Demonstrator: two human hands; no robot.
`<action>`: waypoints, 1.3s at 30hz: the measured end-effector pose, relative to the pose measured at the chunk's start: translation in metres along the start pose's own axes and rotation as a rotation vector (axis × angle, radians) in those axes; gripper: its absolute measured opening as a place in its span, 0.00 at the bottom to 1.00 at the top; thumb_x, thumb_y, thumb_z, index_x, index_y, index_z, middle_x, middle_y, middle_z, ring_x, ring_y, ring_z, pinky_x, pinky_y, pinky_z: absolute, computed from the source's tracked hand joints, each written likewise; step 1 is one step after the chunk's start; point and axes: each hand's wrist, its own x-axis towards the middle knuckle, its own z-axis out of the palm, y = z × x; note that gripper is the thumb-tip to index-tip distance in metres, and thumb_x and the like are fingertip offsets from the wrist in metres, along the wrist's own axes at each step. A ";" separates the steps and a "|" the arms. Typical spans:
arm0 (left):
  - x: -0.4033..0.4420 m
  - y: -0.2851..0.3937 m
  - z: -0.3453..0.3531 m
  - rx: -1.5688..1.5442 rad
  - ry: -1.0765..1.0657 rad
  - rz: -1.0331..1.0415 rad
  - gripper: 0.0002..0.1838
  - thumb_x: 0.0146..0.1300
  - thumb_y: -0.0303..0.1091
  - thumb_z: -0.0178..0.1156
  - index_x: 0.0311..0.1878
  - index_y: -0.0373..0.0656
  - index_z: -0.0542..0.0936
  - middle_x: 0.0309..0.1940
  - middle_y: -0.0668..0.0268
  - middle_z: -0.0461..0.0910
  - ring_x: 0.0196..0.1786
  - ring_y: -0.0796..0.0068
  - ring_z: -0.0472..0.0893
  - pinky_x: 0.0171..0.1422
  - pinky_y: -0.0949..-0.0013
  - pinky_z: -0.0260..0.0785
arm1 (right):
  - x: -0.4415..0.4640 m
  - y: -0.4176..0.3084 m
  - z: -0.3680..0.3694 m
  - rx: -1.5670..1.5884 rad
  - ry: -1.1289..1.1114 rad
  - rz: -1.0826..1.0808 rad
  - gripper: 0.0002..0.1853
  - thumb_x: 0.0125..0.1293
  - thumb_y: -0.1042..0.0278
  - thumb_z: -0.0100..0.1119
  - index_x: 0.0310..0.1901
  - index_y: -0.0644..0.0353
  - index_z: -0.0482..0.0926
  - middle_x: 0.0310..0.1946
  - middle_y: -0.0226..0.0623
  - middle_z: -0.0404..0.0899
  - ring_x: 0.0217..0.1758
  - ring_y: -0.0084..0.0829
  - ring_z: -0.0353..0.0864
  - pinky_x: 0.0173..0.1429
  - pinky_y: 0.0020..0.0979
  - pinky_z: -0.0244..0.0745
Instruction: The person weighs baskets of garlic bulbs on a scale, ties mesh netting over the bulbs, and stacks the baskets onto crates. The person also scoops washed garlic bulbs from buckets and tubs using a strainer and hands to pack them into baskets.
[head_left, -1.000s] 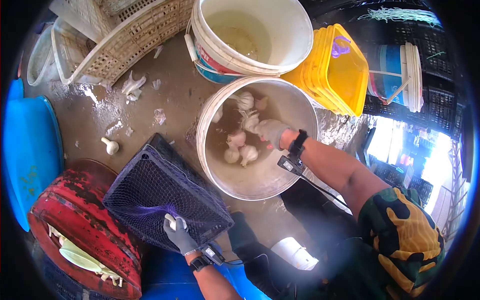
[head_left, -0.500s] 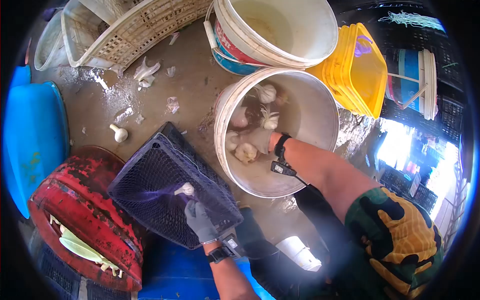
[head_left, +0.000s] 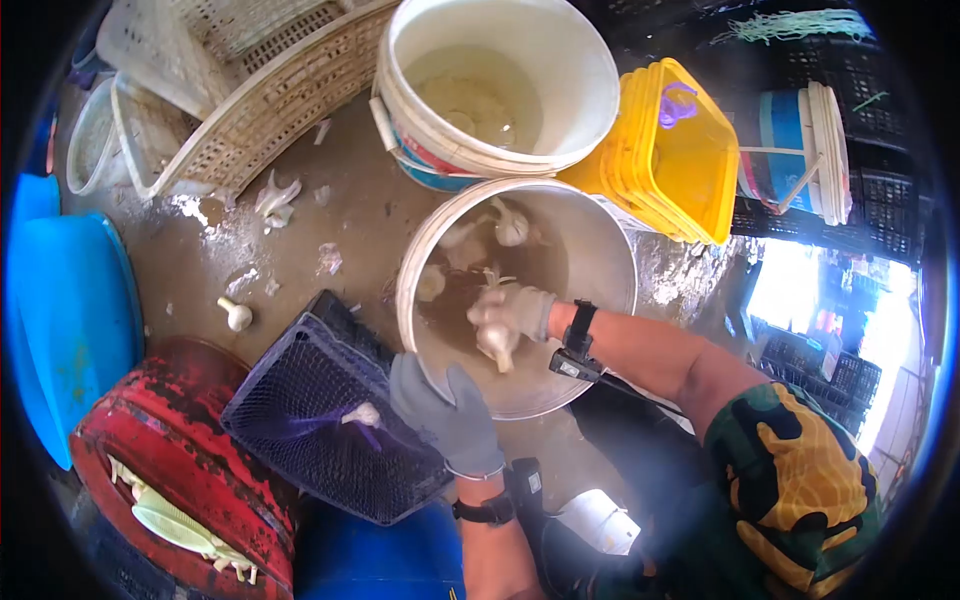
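My right hand (head_left: 522, 312), in a grey glove, grips a garlic bulb (head_left: 496, 345) inside a white bucket (head_left: 618, 290) of murky water. More than one bulb may be in that grip; the fingers partly hide it. Other garlic bulbs (head_left: 511, 226) float in the water. My left hand (head_left: 450, 415), also gloved, is open with thumb and fingers apart, close to the bucket's near-left rim. Below and left of it stands a dark crate (head_left: 325, 300) lined with purple netting (head_left: 290, 400). One garlic bulb (head_left: 362, 414) lies in the netting.
A second bucket (head_left: 560, 70) with cloudy water stands behind, beside stacked yellow tubs (head_left: 725, 150). Left are a rusty red drum (head_left: 180, 420), a blue container (head_left: 75, 320) and pale plastic baskets (head_left: 280, 90). A loose garlic bulb (head_left: 238, 316) and peelings lie on the wet floor.
My left hand has moved from over the netted crate up toward the bucket and its fingers have spread. My right hand has lifted garlic out of the water. The view has shifted slightly.
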 end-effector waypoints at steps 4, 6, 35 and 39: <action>0.008 0.000 0.024 -0.012 -0.026 -0.108 0.30 0.57 0.30 0.57 0.62 0.31 0.62 0.57 0.44 0.65 0.60 0.45 0.66 0.65 0.50 0.57 | 0.009 -0.031 -0.075 0.320 0.146 0.996 0.22 0.58 0.50 0.61 0.51 0.49 0.76 0.53 0.35 0.76 0.55 0.42 0.74 0.55 0.41 0.72; 0.006 -0.002 0.028 0.007 0.008 -0.132 0.30 0.57 0.28 0.56 0.63 0.31 0.62 0.56 0.46 0.66 0.60 0.48 0.65 0.66 0.51 0.55 | 0.013 -0.004 -0.070 1.561 1.101 1.369 0.26 0.63 0.44 0.57 0.60 0.42 0.69 0.57 0.32 0.72 0.61 0.42 0.69 0.59 0.49 0.69; 0.001 -0.011 0.033 -0.004 0.068 -0.127 0.28 0.60 0.35 0.54 0.61 0.29 0.64 0.56 0.43 0.67 0.58 0.43 0.67 0.64 0.48 0.57 | 0.055 -0.047 -0.001 1.774 -0.123 0.509 0.24 0.69 0.37 0.42 0.37 0.51 0.72 0.32 0.31 0.75 0.32 0.33 0.79 0.29 0.36 0.75; 0.008 -0.010 0.029 0.191 0.101 0.079 0.30 0.60 0.39 0.56 0.61 0.30 0.64 0.59 0.42 0.64 0.61 0.43 0.65 0.65 0.47 0.57 | 0.043 -0.061 -0.018 1.968 -0.224 0.378 0.21 0.69 0.38 0.43 0.43 0.48 0.72 0.38 0.30 0.77 0.40 0.34 0.81 0.30 0.33 0.78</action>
